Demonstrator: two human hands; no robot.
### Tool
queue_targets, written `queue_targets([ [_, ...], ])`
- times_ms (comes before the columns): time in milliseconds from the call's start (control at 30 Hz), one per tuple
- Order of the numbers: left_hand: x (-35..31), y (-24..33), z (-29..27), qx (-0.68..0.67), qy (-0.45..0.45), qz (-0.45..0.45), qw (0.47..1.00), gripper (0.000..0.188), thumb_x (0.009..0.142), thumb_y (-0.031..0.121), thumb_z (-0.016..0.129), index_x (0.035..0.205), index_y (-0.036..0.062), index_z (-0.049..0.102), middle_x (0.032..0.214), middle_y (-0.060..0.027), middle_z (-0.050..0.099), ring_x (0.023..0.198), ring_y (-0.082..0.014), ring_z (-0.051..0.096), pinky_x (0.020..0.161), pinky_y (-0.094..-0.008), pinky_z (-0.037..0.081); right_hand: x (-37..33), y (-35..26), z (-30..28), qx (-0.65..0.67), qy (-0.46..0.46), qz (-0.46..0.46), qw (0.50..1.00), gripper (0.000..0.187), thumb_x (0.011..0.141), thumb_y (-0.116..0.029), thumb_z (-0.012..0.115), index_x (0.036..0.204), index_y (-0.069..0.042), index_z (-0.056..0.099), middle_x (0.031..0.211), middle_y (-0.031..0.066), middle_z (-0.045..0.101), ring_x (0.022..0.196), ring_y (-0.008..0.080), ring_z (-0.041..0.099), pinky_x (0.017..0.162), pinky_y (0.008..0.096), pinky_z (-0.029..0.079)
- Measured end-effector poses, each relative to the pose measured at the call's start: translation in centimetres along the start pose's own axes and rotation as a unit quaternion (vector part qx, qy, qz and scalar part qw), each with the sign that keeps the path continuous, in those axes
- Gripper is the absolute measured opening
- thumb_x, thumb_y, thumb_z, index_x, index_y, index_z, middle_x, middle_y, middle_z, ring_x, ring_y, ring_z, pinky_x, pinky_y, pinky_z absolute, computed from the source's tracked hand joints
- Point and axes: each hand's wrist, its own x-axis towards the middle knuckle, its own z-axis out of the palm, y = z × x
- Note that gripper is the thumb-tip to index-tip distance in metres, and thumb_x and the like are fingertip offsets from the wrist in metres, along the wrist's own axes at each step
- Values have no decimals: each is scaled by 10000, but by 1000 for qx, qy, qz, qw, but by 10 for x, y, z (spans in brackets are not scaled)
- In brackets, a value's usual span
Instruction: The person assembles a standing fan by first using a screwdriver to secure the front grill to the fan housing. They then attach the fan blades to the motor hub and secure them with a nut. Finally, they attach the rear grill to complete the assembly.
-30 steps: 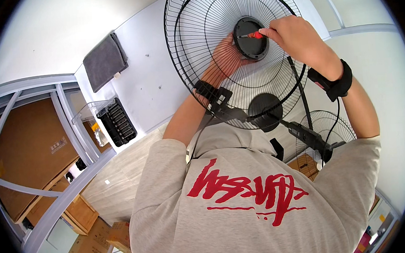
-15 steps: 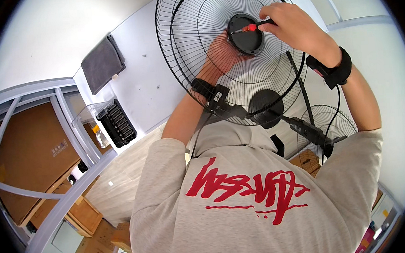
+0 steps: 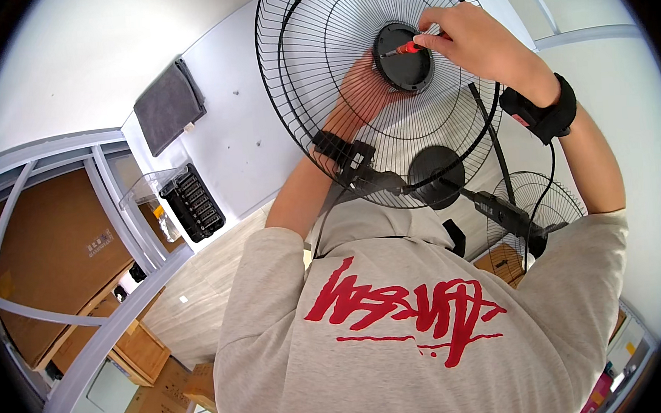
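Observation:
A round black wire fan guard (image 3: 405, 69) with a dark plastic hub disc at its centre is raised in front of me, above the white table. My left hand (image 3: 363, 91) reaches behind it and grips it at the hub; wires cross in front, and the disc hides most of the fingers. In my right hand (image 3: 468, 39), closed fingers hold a screwdriver (image 3: 410, 48) with a red and black handle. Its metal shaft points left across the disc, the tip by the disc's left rim. Whether the tip touches a screw cannot be made out.
On the white table (image 3: 222, 168) lie a folded grey cloth (image 3: 167, 110), an open black bit case (image 3: 192, 203) and several tiny screws. Below the guard are a black round part (image 3: 436, 176) and a fan stand (image 3: 501, 210) with another wire guard. Cardboard boxes (image 3: 53, 254) stand left.
My right-hand fingers have shifted around the screwdriver handle, and the wrist has turned slightly. The guard and my left hand stay almost in place.

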Motion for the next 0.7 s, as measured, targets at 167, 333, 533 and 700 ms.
queue_targets([
  [167, 2, 0, 4, 42, 23, 13, 999, 449, 1026, 383, 336, 1361, 97, 424, 1392, -139, 437, 1241, -308, 490, 951, -609, 450, -9, -3, 6, -103, 106, -141, 979, 177, 827, -187, 669, 841, -13, 643, 736, 150, 630, 745, 336, 642, 683, 428, 504],
  [333, 2, 2, 0, 17, 15, -4, 1000, 453, 1026, 380, 334, 1375, 97, 403, 1415, -149, 402, 1263, -327, 463, 979, -617, 430, -8, -4, 8, -48, 31, -11, 998, 220, 810, -211, 694, 814, 6, 657, 698, 171, 633, 700, 338, 639, 650, 420, 502],
  [533, 5, 0, -8, -6, -3, -8, 1000, 481, 1031, 395, 286, 1405, 102, 364, 1452, -161, 354, 1305, -347, 418, 998, -634, 404, -3, 5, 12, -3, 11, 14, 1000, 215, 809, -198, 695, 882, 1, 659, 729, 167, 647, 696, 346, 634, 636, 411, 502],
  [700, 7, 2, -11, -5, -30, 1, 1000, 477, 1039, 330, 239, 1445, 90, 311, 1495, -176, 300, 1371, -377, 319, 1067, -676, 281, -17, 3, 7, -89, 66, -68, 992, 218, 847, -198, 658, 981, -27, 635, 794, 166, 657, 713, 353, 629, 648, 411, 497],
])
